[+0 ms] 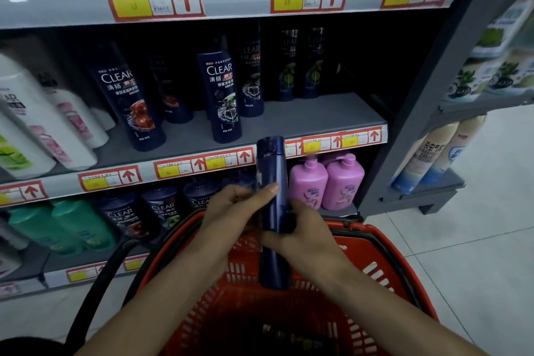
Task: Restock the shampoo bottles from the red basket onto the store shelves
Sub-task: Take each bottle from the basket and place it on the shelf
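L hand (234, 208), R hand (309, 230) grip blue btl (273, 165), CLEAR btls (222, 89) shelved

The bottle (274, 263) is above the basket (384, 243), seemingly just before the shelves (289, 115).

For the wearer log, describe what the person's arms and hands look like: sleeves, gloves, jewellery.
No gloves on the left hand or right hand, and no watch or band at either wrist. The left forearm and right forearm are bare, no sleeve in view. The left thumbnail is short, unpainted. Rings: too blurred to tell.
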`<state>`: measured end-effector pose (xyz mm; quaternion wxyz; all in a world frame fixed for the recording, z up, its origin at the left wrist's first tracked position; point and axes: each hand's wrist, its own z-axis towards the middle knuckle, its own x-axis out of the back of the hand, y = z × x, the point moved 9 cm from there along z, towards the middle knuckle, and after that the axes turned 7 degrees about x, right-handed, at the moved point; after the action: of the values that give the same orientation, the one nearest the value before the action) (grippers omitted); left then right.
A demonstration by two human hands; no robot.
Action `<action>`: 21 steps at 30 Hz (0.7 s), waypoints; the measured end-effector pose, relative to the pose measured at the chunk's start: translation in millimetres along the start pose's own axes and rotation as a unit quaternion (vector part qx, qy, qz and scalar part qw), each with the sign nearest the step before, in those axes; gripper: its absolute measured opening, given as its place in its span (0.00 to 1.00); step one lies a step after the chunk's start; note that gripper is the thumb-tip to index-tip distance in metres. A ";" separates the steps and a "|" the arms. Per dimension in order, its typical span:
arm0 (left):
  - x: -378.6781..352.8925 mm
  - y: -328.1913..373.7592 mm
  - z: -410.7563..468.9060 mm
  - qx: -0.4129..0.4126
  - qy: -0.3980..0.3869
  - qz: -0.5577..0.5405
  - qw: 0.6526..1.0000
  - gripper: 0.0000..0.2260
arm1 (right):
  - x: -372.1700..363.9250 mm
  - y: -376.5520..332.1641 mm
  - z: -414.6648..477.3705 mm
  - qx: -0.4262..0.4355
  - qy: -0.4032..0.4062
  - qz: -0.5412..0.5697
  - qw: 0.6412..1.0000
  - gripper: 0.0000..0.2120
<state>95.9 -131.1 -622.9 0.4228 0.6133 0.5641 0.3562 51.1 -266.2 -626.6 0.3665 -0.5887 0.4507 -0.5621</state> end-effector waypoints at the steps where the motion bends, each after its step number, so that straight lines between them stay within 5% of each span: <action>1: -0.7 -0.5 -0.9 -0.003 -0.003 0.008 1.000 0.22 | 0.9 1.5 -0.6 -0.010 -0.006 0.012 1.000 0.20; 11: -14.1 8.4 -13.5 -0.059 -0.049 0.085 0.993 0.13 | 11.1 19.3 -32.3 -0.122 0.012 0.198 0.973 0.09; 21: -37.3 39.5 -42.0 -0.120 -0.052 0.102 0.986 0.13 | 45.1 -24.7 -30.0 0.000 0.079 0.135 0.988 0.20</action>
<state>68.8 -163.5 -568.7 0.4841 0.6298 0.4289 0.4302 22.5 -298.4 -585.5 0.4018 -0.4766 0.5536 -0.5522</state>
